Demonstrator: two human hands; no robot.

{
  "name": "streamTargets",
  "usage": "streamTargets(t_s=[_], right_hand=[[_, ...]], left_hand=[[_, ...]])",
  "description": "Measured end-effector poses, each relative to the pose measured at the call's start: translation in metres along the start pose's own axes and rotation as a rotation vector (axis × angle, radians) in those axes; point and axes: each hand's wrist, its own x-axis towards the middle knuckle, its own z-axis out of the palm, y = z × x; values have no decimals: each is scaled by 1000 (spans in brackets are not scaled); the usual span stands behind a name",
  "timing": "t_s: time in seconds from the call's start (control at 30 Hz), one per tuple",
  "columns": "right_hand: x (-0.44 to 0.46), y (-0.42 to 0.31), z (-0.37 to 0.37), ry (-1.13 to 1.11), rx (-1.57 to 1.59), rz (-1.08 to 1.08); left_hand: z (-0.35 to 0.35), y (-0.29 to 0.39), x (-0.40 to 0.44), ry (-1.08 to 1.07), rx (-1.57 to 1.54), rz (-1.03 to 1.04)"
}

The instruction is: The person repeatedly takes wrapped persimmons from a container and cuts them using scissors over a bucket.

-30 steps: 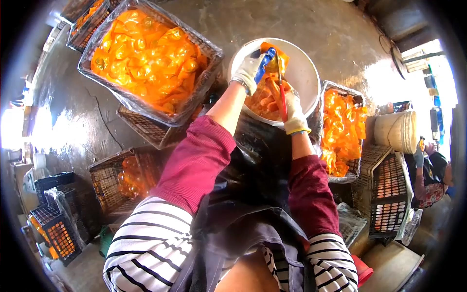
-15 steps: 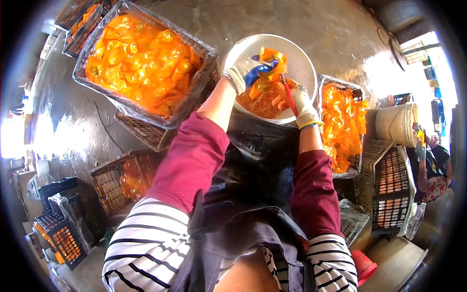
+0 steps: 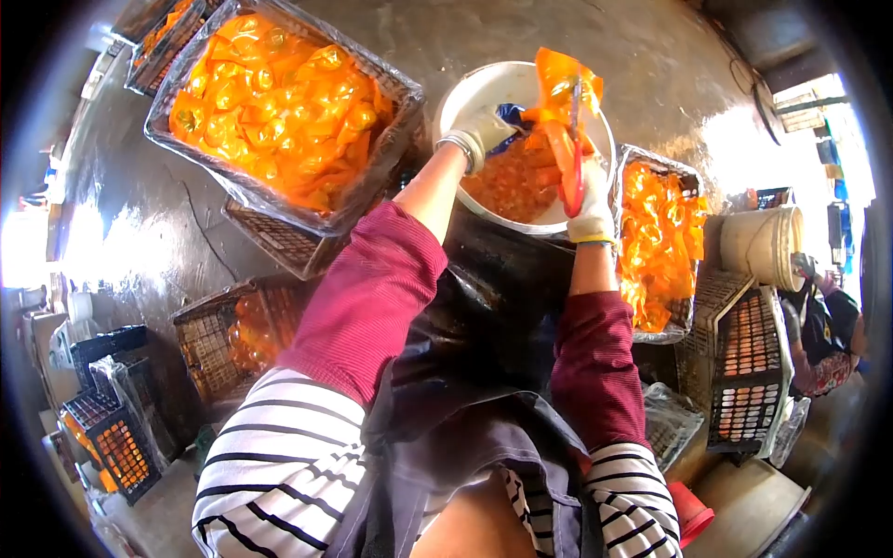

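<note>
the right hand (image 3: 593, 214) is gripping red-handled scissors (image 3: 577, 177) over the white bucket's (image 3: 493, 86) right side, tips pointing away from the person, long axis running toward its far rim. an orange bag (image 3: 558, 74) is showing around the blades. the left hand (image 3: 488, 128) is curling over the bucket's left part; whether it is gripping the bag, one cannot tell.

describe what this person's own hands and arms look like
The left hand wears a white glove with blue on the fingers; the right hand wears a white glove with a yellow cuff edge. Maroon sleeves end short of the gloves. Above them are white sleeves with black stripes.
</note>
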Motion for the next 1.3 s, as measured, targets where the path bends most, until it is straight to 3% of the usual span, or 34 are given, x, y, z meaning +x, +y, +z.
streamTargets(t_s=[0.1,0.17,0.23,0.33,0.43,0.47,0.5,0.57,0.63,0.73,0.77,0.87,0.93,0.97,1.0,1.03,1.1,1.17,1.27,1.3], right_hand=[[-2,9,-8,97,216,101],[-7,8,-5,104,269,148],[-18,-5,1,-99,134,60],[-43,-42,11,-402,-61,-72],[-55,-68,10,-670,-231,-136],[-48,-63,6,-712,-140,-95],[-38,-54,2,-755,-49,-57],[-27,-56,-4,-936,105,42],[-34,-63,-4,-876,139,51],[-17,-41,-17,-635,-13,10],[2,-18,-24,-501,-151,-24],[48,44,-41,-214,-553,-185],[22,19,-19,-247,-615,-170],[21,16,-20,-335,-549,-132],[15,13,-13,-380,-446,-90],[7,9,-4,-420,-345,-50],[4,6,7,-530,-187,3],[2,7,16,-545,-262,-55],[3,11,21,-481,-275,-54],[-3,5,24,-491,-201,-15]], left_hand=[[3,15,-19,-44,-397,138],[3,20,-20,-74,-447,194],[4,20,-19,-141,-499,259],[1,14,-7,-243,-262,145],[0,31,-24,-316,-52,273],[0,35,-27,-337,17,319],[8,-9,3,-467,-319,107],[6,15,-17,-504,-140,345],[17,11,-16,-595,-500,297],[20,16,-8,-241,-288,104],[13,22,-13,-147,-373,37],[8,34,-31,24,-929,190],[-2,9,-6,-151,-1265,262],[-3,0,0,-141,-1371,208],[-7,-6,7,-264,-1645,155],[-8,-15,15,-144,-1409,304],[-6,-20,24,73,-1062,335],[-3,-16,27,271,-843,125],[-9,14,-1,324,-204,108],[-7,15,-2,285,-482,136]])
